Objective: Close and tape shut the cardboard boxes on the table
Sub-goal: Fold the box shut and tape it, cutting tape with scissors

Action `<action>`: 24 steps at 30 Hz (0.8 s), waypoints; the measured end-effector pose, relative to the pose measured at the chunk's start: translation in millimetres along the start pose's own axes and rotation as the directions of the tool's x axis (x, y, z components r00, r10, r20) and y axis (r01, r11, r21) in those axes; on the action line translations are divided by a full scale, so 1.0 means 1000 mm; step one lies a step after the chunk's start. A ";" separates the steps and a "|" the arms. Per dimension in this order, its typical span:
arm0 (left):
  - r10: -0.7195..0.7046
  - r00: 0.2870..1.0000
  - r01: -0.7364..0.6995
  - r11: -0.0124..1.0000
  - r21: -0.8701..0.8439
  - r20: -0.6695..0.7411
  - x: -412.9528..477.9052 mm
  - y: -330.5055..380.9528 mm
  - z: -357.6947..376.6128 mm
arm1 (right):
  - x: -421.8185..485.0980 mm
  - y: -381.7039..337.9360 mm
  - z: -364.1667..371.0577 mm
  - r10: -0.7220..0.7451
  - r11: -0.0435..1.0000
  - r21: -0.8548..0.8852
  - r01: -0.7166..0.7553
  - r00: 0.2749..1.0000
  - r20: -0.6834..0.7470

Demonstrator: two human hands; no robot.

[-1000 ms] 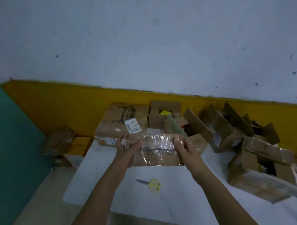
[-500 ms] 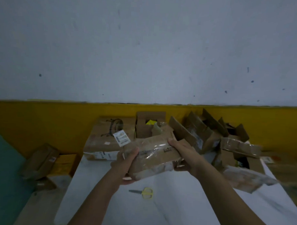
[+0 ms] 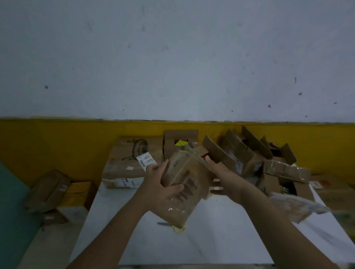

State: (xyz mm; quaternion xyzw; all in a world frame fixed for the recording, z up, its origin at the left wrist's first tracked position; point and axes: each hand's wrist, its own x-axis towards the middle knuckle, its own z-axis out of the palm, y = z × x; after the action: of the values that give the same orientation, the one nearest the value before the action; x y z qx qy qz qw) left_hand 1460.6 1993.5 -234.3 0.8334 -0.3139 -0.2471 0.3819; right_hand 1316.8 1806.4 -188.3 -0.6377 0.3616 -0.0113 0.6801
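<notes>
Taped box [image 3: 188, 181] held tilted in the air above the table [image 3: 219, 240], between both hands.
Left hand [image 3: 160, 189] fingers [image 3: 175, 189] curl round the box's left face, gripping it; right hand [image 3: 224, 176] fingers [image 3: 209, 161] straight, flat against its right side. Yellow scissors [image 3: 179, 229] on the table, under the box.

One left hand [image 3: 160, 189], one right hand [image 3: 226, 177], one tape-wrapped cardboard box [image 3: 188, 181], one pair of scissors [image 3: 177, 229], one table [image 3: 209, 246], uncounted jumbled open boxes [image 3: 244, 156]
</notes>
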 end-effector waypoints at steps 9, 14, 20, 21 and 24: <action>0.050 0.988 -0.021 0.981 0.195 -0.146 -0.024 0.007 0.026 | 0.019 0.041 0.068 -0.112 0.990 0.081 0.120 0.990 -0.091; 0.000 0.992 0.044 0.936 -0.349 0.126 -0.022 -0.006 0.015 | 0.017 0.050 0.042 -0.015 0.957 0.289 0.039 0.996 -0.084; -0.126 0.941 0.282 0.807 -0.518 0.316 -0.023 -0.007 0.034 | 0.003 0.052 0.035 -0.046 0.952 0.303 0.051 0.999 -0.023; -0.144 0.949 0.281 0.794 -0.539 0.282 -0.023 -0.007 0.037 | 0.000 0.051 0.037 -0.041 0.957 0.287 0.051 0.998 -0.042; -0.142 0.990 0.140 0.967 -0.214 0.007 -0.023 -0.011 0.045 | -0.007 0.056 0.054 -0.033 0.965 0.255 0.052 0.997 -0.077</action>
State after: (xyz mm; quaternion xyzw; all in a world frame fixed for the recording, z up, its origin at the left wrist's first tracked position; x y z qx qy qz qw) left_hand 1419.0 1993.6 -265.6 0.8088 -0.2238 -0.3023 0.4520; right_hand 1313.8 1866.2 -238.5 -0.5509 0.3674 -0.0956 0.7432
